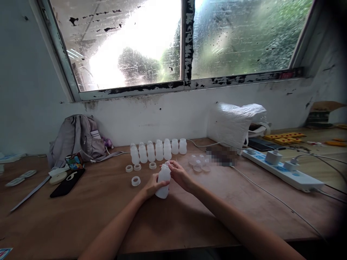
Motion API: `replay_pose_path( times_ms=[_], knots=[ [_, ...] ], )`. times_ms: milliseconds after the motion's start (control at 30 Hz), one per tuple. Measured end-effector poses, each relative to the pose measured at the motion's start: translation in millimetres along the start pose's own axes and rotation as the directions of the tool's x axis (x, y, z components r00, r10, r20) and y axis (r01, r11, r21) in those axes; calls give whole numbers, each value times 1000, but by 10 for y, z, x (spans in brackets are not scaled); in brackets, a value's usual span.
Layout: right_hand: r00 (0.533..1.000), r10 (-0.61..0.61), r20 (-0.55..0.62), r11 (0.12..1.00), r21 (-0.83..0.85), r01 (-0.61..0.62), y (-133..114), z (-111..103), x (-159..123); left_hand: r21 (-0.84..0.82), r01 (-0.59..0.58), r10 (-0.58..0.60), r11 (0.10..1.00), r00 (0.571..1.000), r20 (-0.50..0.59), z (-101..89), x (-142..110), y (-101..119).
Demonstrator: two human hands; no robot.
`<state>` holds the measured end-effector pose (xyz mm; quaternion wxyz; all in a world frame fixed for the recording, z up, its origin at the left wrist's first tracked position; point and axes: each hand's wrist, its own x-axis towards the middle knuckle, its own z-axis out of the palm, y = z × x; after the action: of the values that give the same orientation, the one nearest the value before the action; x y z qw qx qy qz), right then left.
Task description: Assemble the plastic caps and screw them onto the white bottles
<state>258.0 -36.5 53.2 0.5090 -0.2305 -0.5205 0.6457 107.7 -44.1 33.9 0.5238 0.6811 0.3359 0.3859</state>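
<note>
My left hand (153, 186) is wrapped round a translucent white baby bottle (163, 183), tilted a little above the brown table. At the bottle's top, the fingers of my right hand (179, 175) pinch a small clear piece, likely a nipple, too small to make out fully. Behind stands a row of similar bottles (151, 151); most carry clear tops, while the two at the right end (183, 146) have open necks. Several white collar rings (136, 181) lie to the left of my hands. Flat clear discs (199, 162) rest in a cluster to the right.
A grey backpack (77, 141) leans on the wall at the left, with a black phone (67, 183) before it. At the right lie a white power strip (282, 169) and a cable (271, 196) across the table. A silvery bag (230, 124) stands behind.
</note>
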Motion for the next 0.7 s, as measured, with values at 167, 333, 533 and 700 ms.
replay_pose_path(
  times_ms=[167, 333, 533, 700],
  knots=[
    [1000, -14, -20, 1000, -1, 14, 17, -25, 18, 122, -54, 64, 991, 995, -80, -83, 21, -8],
    [983, -74, -168, 995, -77, 62, 31, -155, 55, 180, -37, 55, 983, 994, -91, -115, 26, -13],
    [997, -27, -75, 1000, -2, 27, -35, -78, 25, 307, -97, 145, 947, 980, -138, -114, 31, 17],
    [980, -97, -174, 995, -40, 91, -52, -38, -5, 258, -44, 111, 965, 961, -253, -184, 40, -25]
  ],
)
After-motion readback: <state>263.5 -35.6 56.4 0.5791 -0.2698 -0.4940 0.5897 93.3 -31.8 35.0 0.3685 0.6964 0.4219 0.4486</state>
